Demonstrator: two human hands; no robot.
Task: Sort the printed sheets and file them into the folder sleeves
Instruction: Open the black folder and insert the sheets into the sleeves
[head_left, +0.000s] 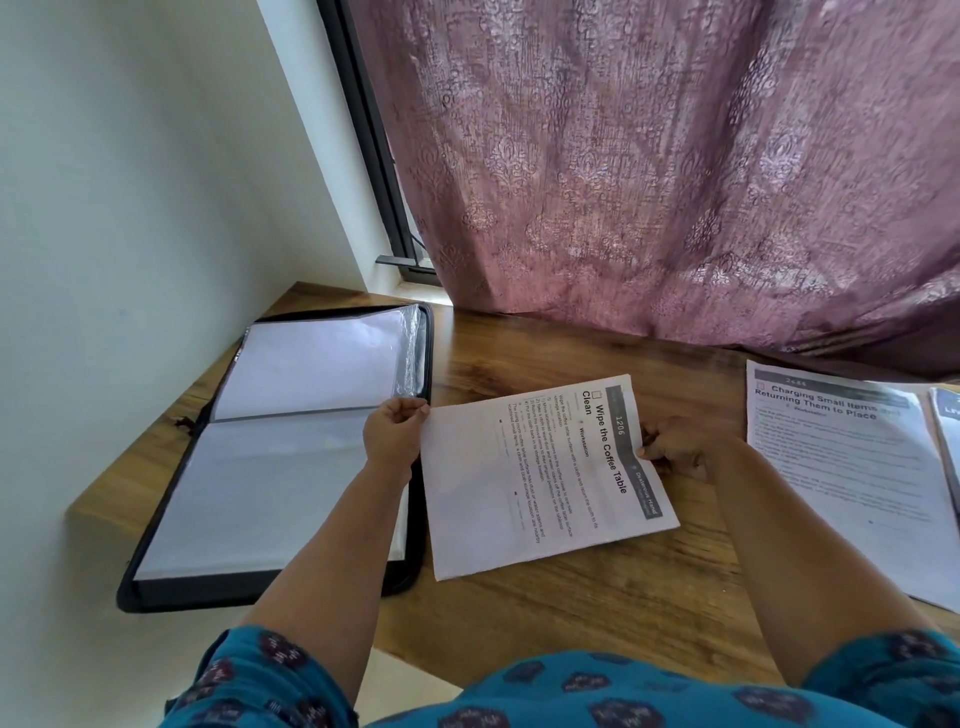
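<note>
Head view: my left grip (396, 431) pinches one short edge of the printed sheet (540, 478), my right grip (675, 447) the opposite edge, holding it just above the tabletop (597, 597). The open folder (280, 457) lies beside my left grip. Light, floppy paper; edge holds likely keep it flat.

At the right edge of the frame a second sheet (948, 431) is cut off — only a dark header strip shows. The body text of the sheet headed "Charging Small Items" (836, 467) is too blurred to read. The curtain (675, 182) hides the desk's (597, 608) far edge — and most of the window.
</note>
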